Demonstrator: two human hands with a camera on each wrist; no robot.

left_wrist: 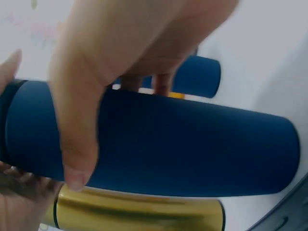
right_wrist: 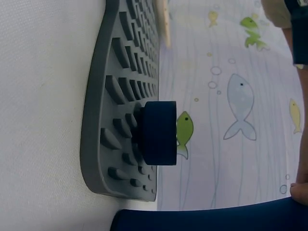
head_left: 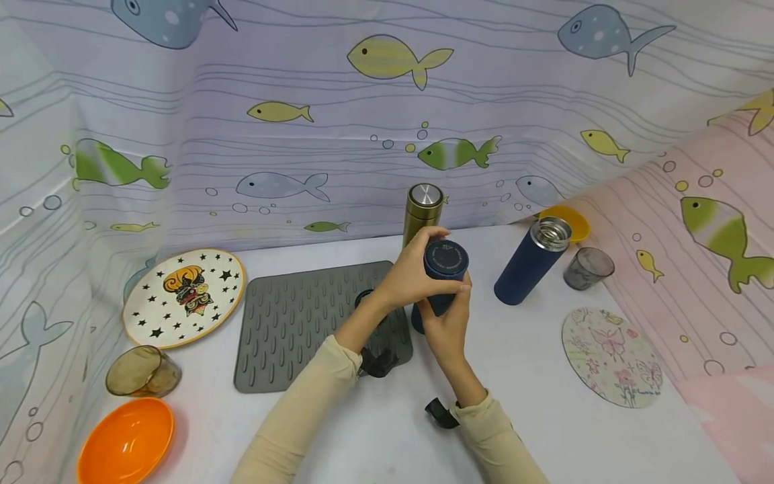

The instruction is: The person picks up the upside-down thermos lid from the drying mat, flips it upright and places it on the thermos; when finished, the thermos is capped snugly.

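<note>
A dark blue thermos bottle (left_wrist: 192, 144) stands upright beside the mat, with both hands on it. My left hand (head_left: 411, 272) curls around its round dark lid (head_left: 446, 258), thumb on the near side. Lower down, my right hand (head_left: 449, 326) grips the bottle's body, thumb across the side in the left wrist view. Close behind is a gold thermos (head_left: 423, 208) with a silver-topped lid. To the right stands a second blue thermos (head_left: 523, 272), lidless, its steel mouth showing. A loose blue cap (right_wrist: 160, 133) sits on the grey ridged mat (head_left: 302, 329), mostly behind my left arm in the head view.
At left are a star-patterned oval plate (head_left: 218, 286), an amber glass (head_left: 145, 373) and an orange bowl (head_left: 123, 440). On the right lie a yellow bowl (head_left: 577, 222), a grey glass (head_left: 588, 269) and a floral round board (head_left: 611, 359). A fish-print curtain (head_left: 363, 141) hangs behind.
</note>
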